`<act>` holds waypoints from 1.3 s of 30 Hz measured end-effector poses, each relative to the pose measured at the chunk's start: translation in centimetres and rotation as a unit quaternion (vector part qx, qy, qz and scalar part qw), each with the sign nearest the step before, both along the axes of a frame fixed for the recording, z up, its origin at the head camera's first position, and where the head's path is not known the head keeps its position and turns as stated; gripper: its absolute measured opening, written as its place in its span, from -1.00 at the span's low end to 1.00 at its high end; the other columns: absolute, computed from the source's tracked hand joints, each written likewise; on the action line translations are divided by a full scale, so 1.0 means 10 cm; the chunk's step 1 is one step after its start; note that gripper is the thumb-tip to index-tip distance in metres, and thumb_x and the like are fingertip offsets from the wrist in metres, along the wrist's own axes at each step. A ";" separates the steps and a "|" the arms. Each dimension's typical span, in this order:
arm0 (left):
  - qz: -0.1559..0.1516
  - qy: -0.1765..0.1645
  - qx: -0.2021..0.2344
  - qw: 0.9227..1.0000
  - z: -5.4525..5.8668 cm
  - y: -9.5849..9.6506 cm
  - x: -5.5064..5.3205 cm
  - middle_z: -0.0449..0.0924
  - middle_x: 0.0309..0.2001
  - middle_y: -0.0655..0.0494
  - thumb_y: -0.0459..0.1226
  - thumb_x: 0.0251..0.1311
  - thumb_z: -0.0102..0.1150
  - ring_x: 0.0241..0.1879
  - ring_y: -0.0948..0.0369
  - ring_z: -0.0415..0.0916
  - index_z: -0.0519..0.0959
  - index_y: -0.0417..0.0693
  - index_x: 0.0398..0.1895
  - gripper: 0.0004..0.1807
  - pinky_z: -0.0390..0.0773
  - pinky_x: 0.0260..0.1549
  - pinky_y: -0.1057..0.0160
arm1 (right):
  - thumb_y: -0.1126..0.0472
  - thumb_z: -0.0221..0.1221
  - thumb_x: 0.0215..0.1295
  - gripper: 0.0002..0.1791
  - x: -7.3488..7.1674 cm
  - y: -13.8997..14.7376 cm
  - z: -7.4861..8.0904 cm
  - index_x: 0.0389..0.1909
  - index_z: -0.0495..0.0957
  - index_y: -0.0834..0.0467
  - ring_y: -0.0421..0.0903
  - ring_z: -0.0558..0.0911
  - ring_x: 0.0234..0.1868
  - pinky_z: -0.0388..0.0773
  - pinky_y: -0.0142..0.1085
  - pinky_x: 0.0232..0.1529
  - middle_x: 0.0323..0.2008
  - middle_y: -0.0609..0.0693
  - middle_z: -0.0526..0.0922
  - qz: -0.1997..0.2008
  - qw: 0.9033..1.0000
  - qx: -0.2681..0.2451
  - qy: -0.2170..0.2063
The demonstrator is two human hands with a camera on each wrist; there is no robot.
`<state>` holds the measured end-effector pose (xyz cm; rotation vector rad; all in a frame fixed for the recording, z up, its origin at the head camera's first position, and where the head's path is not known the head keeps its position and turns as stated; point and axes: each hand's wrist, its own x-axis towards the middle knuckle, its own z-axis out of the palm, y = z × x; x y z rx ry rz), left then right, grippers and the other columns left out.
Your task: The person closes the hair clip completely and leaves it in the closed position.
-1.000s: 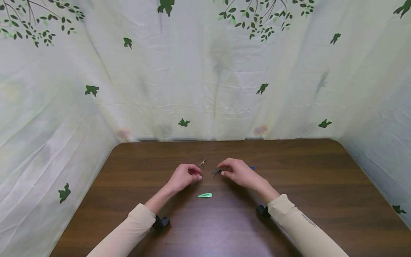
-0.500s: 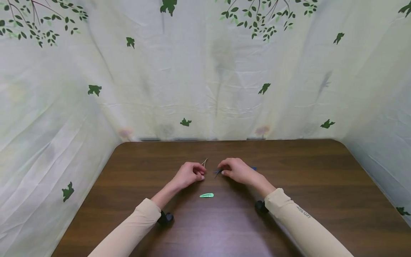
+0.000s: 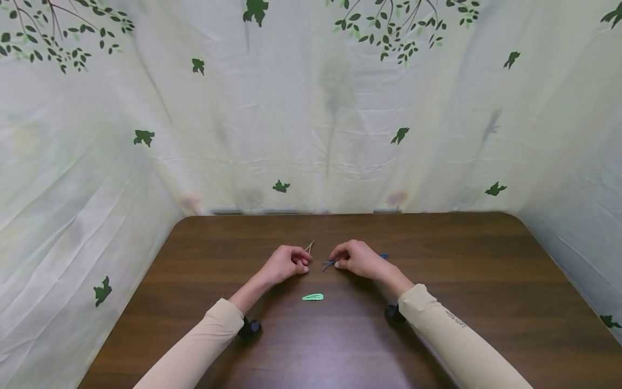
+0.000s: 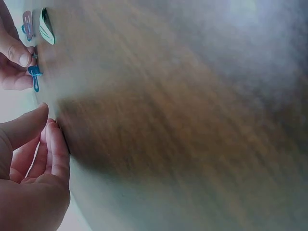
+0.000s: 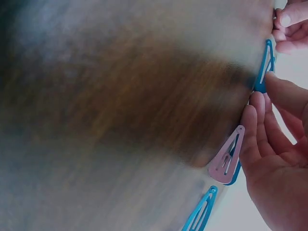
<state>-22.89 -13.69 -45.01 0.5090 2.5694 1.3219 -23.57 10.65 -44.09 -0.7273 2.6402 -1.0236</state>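
In the right wrist view, my right hand pinches the wide end of a blue snap hair clip between thumb and fingers. The clip's narrow end points toward my left hand. In the left wrist view, my left fingertips touch the tabletop, with the thumb held slightly apart from them. Just beyond those fingers lies a thin, pale V-shaped piece, partly hidden by the hand. A green snap hair clip lies on the table nearer me, between both hands.
Beside my right hand lie a pink hair clip overlapping a blue one, and another blue clip. The brown wooden table ends at a white curtain with green leaf and bird prints.
My left hand has moved slightly forward and right, now covering part of the thin pale piece. My right hand stays nearly still with the blue clip.
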 end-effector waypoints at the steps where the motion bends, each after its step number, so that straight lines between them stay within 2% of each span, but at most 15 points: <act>1: 0.000 0.000 -0.001 1.000 0.00 0.00 0.00 0.61 -0.45 0.10 -0.51 0.02 0.36 -0.42 0.25 0.51 0.70 -0.22 -0.23 -0.79 0.50 -0.38 0.36 | 0.30 0.31 0.26 -0.85 0.00 0.00 0.00 -0.18 0.71 0.07 -0.20 0.57 -0.27 0.51 -0.21 -0.13 -0.33 -0.14 0.68 0.002 1.000 -0.002 0.000; 7: -0.020 -0.009 0.021 1.000 -0.01 -0.04 0.00 0.61 -0.44 0.05 -0.52 0.03 0.36 -0.40 0.22 0.51 0.68 -0.29 -0.18 -0.76 0.50 -0.37 0.34 | 0.30 0.33 0.23 -0.89 -0.01 -0.01 -0.01 -0.23 0.71 0.08 -0.22 0.55 -0.32 0.50 -0.24 -0.18 -0.37 -0.19 0.67 0.005 1.000 -0.004 0.004; 14: -0.021 -0.024 0.018 0.999 -0.03 -0.05 0.01 0.60 -0.43 0.09 -0.49 0.04 0.38 -0.39 0.22 0.50 0.68 -0.27 -0.16 -0.75 0.50 -0.34 0.34 | 0.29 0.36 0.19 -0.93 -0.03 -0.03 -0.03 -0.33 0.71 0.06 -0.24 0.54 -0.42 0.49 -0.30 -0.27 -0.50 -0.22 0.63 -0.002 1.000 -0.004 0.004; 23: -0.045 -0.026 0.016 0.999 -0.01 -0.07 0.00 0.59 -0.38 0.09 -0.43 0.05 0.41 -0.35 0.20 0.49 0.66 -0.29 -0.12 -0.71 0.51 -0.29 0.29 | 0.32 0.33 0.21 -0.91 -0.05 -0.04 -0.05 -0.36 0.71 0.04 -0.18 0.52 -0.36 0.48 -0.25 -0.22 -0.45 -0.20 0.67 -0.003 1.000 0.004 0.020; 31: -0.037 -0.031 0.021 0.999 -0.01 -0.07 0.00 0.61 -0.36 0.04 -0.42 0.05 0.42 -0.34 0.20 0.49 0.66 -0.28 -0.11 -0.70 0.51 -0.29 0.32 | 0.29 0.31 0.26 -0.95 -0.04 -0.05 -0.02 -0.34 0.71 0.07 -0.22 0.53 -0.36 0.49 -0.24 -0.20 -0.45 -0.21 0.65 -0.007 1.000 0.004 0.022; 39: -0.023 -0.033 0.034 0.999 -0.02 -0.06 0.03 0.60 -0.26 0.01 -0.39 0.12 0.37 -0.28 0.19 0.52 0.60 -0.30 -0.01 -0.65 0.51 -0.29 0.33 | 0.24 0.31 0.27 -0.93 0.04 -0.03 0.08 -0.34 0.69 -0.02 -0.23 0.54 -0.34 0.49 -0.25 -0.19 -0.44 -0.28 0.64 -0.023 0.999 -0.002 0.036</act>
